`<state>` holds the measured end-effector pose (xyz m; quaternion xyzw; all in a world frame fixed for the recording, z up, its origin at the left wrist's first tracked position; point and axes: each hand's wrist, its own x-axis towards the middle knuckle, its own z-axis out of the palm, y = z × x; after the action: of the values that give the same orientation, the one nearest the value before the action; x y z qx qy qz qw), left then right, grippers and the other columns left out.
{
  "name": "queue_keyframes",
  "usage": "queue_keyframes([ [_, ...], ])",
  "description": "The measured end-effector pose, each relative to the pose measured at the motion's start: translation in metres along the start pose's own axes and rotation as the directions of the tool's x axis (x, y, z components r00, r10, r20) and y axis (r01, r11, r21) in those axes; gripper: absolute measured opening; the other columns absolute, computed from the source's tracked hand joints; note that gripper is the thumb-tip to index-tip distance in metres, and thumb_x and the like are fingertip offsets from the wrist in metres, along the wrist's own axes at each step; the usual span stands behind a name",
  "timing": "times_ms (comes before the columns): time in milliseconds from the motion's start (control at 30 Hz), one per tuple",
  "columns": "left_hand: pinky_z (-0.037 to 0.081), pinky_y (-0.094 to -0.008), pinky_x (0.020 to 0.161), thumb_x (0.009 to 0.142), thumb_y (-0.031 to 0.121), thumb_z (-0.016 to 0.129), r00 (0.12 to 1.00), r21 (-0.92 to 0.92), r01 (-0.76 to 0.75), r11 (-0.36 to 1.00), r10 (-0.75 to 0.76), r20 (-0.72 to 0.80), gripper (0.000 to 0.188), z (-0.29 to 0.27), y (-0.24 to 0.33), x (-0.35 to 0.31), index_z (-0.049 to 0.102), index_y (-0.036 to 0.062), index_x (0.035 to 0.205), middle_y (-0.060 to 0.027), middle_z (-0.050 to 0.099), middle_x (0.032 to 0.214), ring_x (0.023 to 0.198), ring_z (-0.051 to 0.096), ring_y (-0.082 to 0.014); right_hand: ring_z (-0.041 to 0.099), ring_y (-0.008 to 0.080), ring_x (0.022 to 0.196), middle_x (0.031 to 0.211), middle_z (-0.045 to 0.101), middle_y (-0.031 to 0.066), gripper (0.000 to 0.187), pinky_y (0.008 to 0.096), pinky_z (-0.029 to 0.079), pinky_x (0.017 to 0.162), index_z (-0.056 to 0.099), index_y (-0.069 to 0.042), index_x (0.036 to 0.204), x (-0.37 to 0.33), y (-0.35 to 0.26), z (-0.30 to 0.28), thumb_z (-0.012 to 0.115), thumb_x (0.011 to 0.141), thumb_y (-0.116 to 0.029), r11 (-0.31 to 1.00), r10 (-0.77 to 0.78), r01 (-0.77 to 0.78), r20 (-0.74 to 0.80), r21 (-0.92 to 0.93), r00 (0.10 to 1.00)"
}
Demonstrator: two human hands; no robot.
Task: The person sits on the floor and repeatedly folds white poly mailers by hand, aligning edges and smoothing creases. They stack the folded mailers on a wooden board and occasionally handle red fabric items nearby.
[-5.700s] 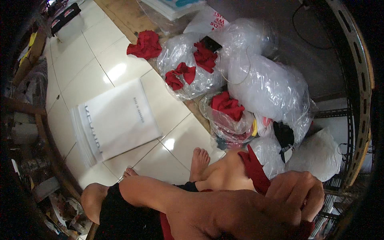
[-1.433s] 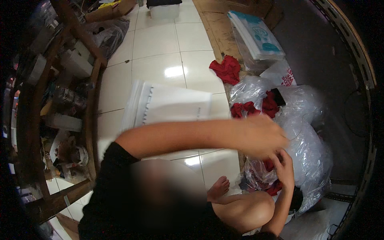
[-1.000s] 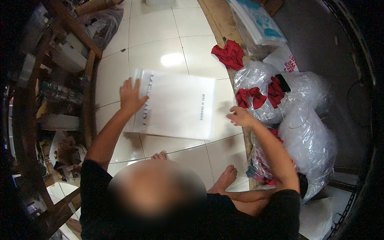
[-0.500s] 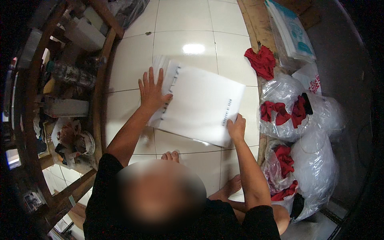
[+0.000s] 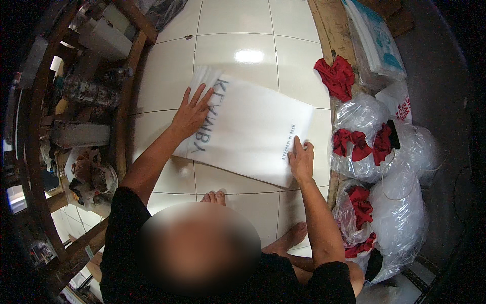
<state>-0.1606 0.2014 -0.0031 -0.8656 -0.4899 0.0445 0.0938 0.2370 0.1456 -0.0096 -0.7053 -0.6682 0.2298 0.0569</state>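
Note:
A pack of frosted white plastic bags [image 5: 248, 129] with dark printed lettering lies flat and slanted on the tiled floor in front of me. My left hand [image 5: 194, 112] is pressed on its left part, open with the fingers stretched out. The lettering shows beside those fingers, and the left edge looks layered and slightly smeared. At the lower right edge, my right hand [image 5: 302, 161] rests on the bags with its thumb and index finger apart. Its other fingers are bent near the edge.
A wooden shelf [image 5: 129, 96] with bottles and boxes stands along the left. On the right, clear plastic bags [image 5: 397, 202] hold red cloth, and a red cloth piece [image 5: 336, 78] lies by a wooden board [image 5: 326, 30]. My bare foot [image 5: 213, 197] is just below the bags.
My left hand has slid down and left, and the left part of the bags has spread outward, showing larger lettering. My right hand has shifted slightly, its fingers now on top near the edge.

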Motion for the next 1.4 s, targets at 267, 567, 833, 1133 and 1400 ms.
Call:
queue_keyframes([
  [267, 0.029, -0.0621, 0.109, 0.080, 0.019, 0.068, 0.965, -0.222, 0.216, 0.951, -0.173, 0.199, 0.030, -0.008, 0.003, 0.011, 0.062, -0.0004, 0.102, -0.0160, 0.022, 0.155, 0.144, 0.015, -0.0406, 0.044, 0.0434, 0.120, 0.137, 0.037, 0.0285, 0.066, 0.0479, 0.040, 0.101, 0.045, -0.013, 0.141, 0.001, -0.001, -0.007, 0.070, 0.081, -0.015, 0.996, 0.010, -0.008, 0.018, -0.091, 1.000],
  [567, 0.021, -0.0653, 0.110, 0.075, 0.018, 0.071, 0.962, -0.151, 0.204, 0.967, -0.170, 0.213, 0.033, -0.003, 0.003, 0.012, 0.062, 0.0004, 0.102, -0.0165, 0.021, 0.156, 0.145, 0.014, -0.0413, 0.025, 0.0473, 0.138, 0.148, 0.028, 0.0296, 0.067, 0.0583, 0.021, 0.112, 0.036, 0.004, 0.141, -0.015, -0.048, 0.024, 0.062, 0.088, -0.028, 0.897, -0.427, 0.410, -0.085, -0.166, 0.900],
  [833, 0.016, -0.0539, 0.116, 0.084, 0.029, 0.065, 0.968, -0.775, -0.145, 0.616, -0.074, -0.240, 0.061, -0.009, 0.152, 0.051, 0.045, 0.0014, 0.135, -0.0211, 0.027, 0.153, 0.143, 0.021, -0.0389, 0.023, 0.0434, 0.141, 0.150, 0.028, 0.0286, 0.072, 0.0558, 0.015, 0.115, 0.037, 0.003, 0.141, -0.025, -0.043, 0.048, 0.053, 0.091, -0.046, 0.906, -0.385, 0.379, 0.003, -0.187, 0.923],
  [1133, 0.019, -0.0471, 0.117, 0.089, 0.034, 0.058, 0.905, -0.485, 0.416, 0.769, -0.402, 0.138, 0.072, 0.026, 0.130, 0.007, 0.030, -0.0009, 0.146, -0.0176, 0.026, 0.155, 0.142, 0.026, -0.0339, 0.012, 0.0420, 0.144, 0.156, 0.013, 0.0245, 0.075, 0.0576, 0.009, 0.115, 0.025, -0.008, 0.149, -0.026, -0.030, 0.047, 0.055, 0.091, -0.045, 0.900, -0.410, 0.413, 0.055, -0.141, 0.911],
  [1400, 0.029, -0.0471, 0.112, 0.089, 0.013, 0.057, 0.852, -0.536, 0.459, 0.709, -0.521, 0.040, 0.050, 0.024, 0.104, -0.019, 0.043, -0.0062, 0.133, -0.0247, 0.037, 0.144, 0.133, 0.034, -0.0424, 0.040, 0.0397, 0.122, 0.128, 0.046, 0.0232, 0.051, 0.0560, 0.025, 0.108, 0.056, -0.002, 0.124, 0.002, -0.053, 0.020, 0.062, 0.085, -0.034, 0.878, -0.447, 0.440, 0.007, -0.190, 0.895],
])
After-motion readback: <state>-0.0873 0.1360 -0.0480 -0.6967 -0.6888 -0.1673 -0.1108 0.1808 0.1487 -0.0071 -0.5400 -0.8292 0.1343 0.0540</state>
